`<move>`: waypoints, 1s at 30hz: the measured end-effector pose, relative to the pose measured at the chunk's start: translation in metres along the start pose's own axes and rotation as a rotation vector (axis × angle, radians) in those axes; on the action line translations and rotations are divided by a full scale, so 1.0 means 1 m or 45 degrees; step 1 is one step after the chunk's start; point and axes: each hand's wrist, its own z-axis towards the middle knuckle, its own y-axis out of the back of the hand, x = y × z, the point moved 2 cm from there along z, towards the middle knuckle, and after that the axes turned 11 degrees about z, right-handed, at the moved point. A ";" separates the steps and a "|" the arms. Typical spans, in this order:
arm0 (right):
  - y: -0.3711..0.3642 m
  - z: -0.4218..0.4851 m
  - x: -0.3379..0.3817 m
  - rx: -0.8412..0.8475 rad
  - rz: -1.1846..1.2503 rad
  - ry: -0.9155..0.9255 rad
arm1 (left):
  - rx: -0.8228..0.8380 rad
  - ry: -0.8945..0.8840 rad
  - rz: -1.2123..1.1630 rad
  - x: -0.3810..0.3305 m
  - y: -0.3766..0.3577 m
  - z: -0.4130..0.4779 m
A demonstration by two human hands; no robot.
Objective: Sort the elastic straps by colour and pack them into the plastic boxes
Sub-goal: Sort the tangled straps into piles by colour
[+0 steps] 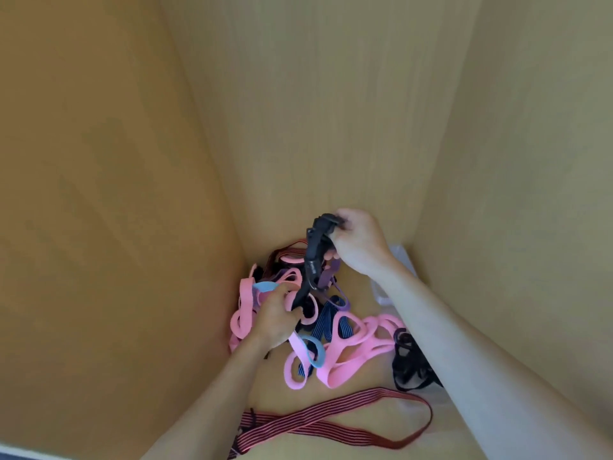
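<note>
Head | black strap (313, 257): top in right hand (360, 242) grip | bottom in left hand (275, 318)

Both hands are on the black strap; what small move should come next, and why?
Probably raise the right hand a little to draw the black elastic strap free, since its lower end runs into the tangled pile of pink, purple and blue straps where the left hand grips it.

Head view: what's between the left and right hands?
A black elastic strap, gripped by the right hand, runs down to the left hand. Shown in the head view.
</note>
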 end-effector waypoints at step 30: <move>0.099 -0.022 0.098 -0.424 0.447 0.249 | -0.166 0.003 1.280 -0.019 -0.017 0.028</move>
